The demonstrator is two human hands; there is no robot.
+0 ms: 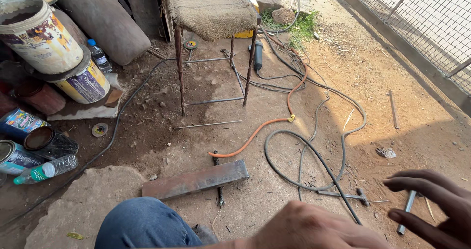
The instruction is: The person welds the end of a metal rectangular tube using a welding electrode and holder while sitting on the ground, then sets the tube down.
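Note:
My left hand [314, 227] is low at the bottom centre, its back turned up; its fingers are hidden and nothing shows in it. My right hand [431, 205] comes in from the right edge with fingers spread, holding nothing. It hovers over a short grey metal rod [406, 211] lying on the dirt. A T-shaped metal tool [351, 196] lies between the two hands. A rusty flat steel bar [196, 179] rests on the ground ahead of my knee in blue jeans [142, 224].
Black cables [314, 156] and an orange hose [265, 129] loop across the dirt. A metal stool with a burlap seat [208, 9] stands behind, with a thin rod [208, 125] near it. Paint buckets [39, 33], cans and bottles crowd the left. Wire mesh fence [427, 18] runs along the right.

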